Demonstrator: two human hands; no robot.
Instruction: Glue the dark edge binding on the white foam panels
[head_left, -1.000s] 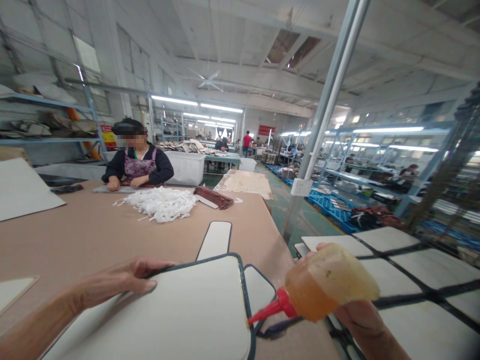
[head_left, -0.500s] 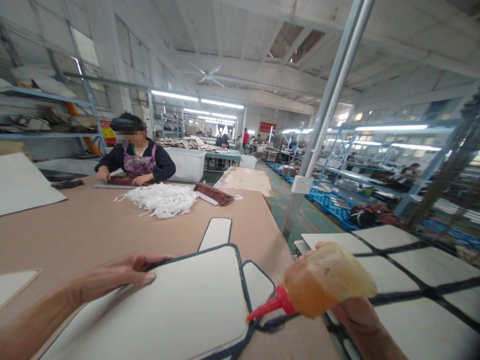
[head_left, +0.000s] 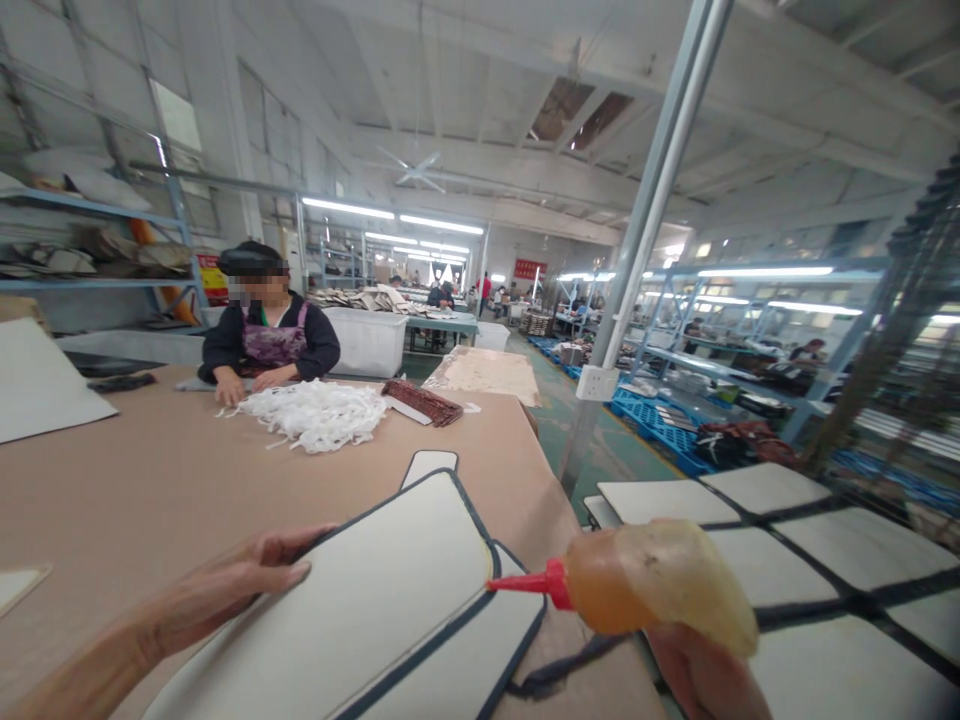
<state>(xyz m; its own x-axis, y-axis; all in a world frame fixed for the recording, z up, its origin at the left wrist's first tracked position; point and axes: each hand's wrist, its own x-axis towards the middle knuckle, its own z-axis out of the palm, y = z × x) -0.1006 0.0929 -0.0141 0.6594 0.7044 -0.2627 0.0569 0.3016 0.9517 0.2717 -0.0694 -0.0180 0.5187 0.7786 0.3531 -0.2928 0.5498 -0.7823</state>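
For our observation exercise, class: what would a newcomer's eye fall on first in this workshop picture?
First, the squeezable amber glue bottle with a red nozzle, held low right in the right hand, its tip at the edge of the white, dark-bordered panel that the left hand steadies. Beyond, a heap of white strips lies on the brown table before a seated person.
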